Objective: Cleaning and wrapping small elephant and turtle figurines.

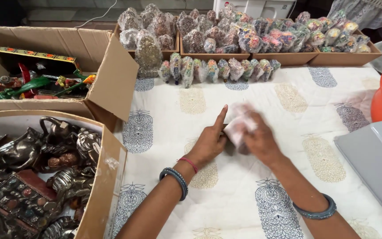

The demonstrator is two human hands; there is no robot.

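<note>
Head view: two hands work on a small wrapped thing in the middle of the frame.

Head view shows the right hand closed around a small thing in clear wrap, over the printed white cloth. The left hand touches the wrap from the left, with one finger pointing up and the others curled. Both wrists wear blue-grey bangles. At the top of the frame, more wrapped little figures stand in a row, in front of low cardboard trays full of them. At the lower left, a cardboard box holds dark metal figures. At the upper left, another open box holds bright painted things. A grey machine sits at the right edge.
</note>
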